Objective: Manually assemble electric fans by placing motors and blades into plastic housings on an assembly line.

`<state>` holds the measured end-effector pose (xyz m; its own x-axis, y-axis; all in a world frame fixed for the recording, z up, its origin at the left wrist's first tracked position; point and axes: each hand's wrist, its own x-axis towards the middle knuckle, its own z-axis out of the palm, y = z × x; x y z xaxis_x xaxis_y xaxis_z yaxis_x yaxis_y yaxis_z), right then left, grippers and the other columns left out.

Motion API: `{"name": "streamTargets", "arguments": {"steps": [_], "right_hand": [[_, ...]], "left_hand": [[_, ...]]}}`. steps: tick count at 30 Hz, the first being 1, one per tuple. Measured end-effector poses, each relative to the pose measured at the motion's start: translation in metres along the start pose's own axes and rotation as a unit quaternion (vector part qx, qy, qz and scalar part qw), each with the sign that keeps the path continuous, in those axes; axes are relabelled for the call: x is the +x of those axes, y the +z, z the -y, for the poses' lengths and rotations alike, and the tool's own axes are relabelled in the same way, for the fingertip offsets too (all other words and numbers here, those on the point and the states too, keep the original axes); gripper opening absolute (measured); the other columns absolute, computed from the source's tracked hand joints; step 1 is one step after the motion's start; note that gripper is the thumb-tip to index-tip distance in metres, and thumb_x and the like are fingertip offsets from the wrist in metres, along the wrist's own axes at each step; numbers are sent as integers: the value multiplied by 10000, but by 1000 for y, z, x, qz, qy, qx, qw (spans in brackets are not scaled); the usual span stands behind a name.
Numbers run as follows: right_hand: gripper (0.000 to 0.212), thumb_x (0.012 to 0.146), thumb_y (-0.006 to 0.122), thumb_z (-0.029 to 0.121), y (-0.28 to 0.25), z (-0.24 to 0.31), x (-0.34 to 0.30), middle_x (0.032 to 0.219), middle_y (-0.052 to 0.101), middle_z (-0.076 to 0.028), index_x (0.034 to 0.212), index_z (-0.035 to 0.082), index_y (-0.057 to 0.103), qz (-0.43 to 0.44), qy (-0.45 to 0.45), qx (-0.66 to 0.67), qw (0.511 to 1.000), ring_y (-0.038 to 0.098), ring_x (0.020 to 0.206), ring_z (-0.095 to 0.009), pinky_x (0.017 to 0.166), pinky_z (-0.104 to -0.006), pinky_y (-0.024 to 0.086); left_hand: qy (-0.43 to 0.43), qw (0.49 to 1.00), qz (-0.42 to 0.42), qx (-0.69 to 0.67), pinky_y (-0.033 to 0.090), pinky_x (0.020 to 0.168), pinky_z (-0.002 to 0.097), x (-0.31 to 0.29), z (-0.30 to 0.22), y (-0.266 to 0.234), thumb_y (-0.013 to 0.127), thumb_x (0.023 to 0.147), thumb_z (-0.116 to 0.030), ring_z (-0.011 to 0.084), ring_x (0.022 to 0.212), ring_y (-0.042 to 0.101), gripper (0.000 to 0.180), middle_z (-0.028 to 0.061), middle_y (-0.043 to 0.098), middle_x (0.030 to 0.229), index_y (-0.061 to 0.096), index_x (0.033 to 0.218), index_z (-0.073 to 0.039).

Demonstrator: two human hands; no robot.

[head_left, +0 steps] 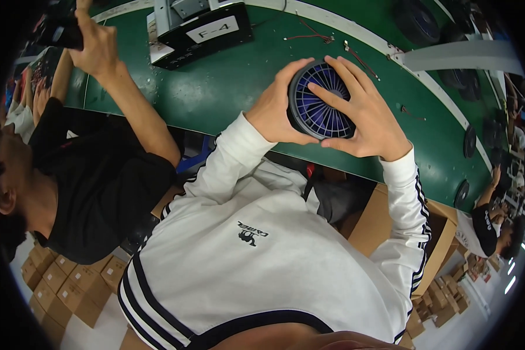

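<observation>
A round dark grey fan housing (315, 111) with a radial grille and purple-blue blades is held above the green bench, its grille facing up. My left hand (279, 108) wraps around its left side, thumb along the near rim. My right hand (364, 114) grips it from the right, with fingers spread over the grille and the thumb at the near edge. What lies under the housing is hidden by it and my hands.
A black-fronted metal box (198, 38) stands on the green bench (216, 93) at the far left. Thin red wires (361, 60) lie at the far side. A co-worker's hand (96, 46) is raised at the left. An open cardboard box (370, 224) sits below the bench edge.
</observation>
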<state>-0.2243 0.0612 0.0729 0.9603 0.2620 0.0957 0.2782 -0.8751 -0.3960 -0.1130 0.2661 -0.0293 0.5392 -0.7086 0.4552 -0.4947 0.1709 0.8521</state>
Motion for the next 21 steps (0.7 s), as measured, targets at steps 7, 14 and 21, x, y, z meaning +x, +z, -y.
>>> {"name": "streamTargets", "arguments": {"steps": [7,14,21], "right_hand": [[872,682,856,539,-6,-4,7,1616,356,-287,1444,172,642,32,-42,46,998,364,1463,-518,1193,-580,338],[854,679,866,485,18,7,-11,1599,376,-292,1432,149,646,-98,13,29,995,394,1435,-517,1173,-568,357],[721,773,842,378,49,31,-28,1592,390,-284,1413,109,647,-251,141,50,956,412,1429,-490,1163,-540,381]], "left_hand": [[-25,997,77,-11,449,1151,499,2,-2,-12,1041,483,-300,449,1401,503,1384,277,402,1570,210,1561,-49],[13,997,74,2,395,1186,546,4,0,1,1036,509,-217,468,1449,443,1349,316,341,1591,188,1554,-119],[40,993,83,-71,424,1161,521,9,9,18,1044,463,-255,474,1432,465,1237,304,407,1561,339,1471,-125]]}}
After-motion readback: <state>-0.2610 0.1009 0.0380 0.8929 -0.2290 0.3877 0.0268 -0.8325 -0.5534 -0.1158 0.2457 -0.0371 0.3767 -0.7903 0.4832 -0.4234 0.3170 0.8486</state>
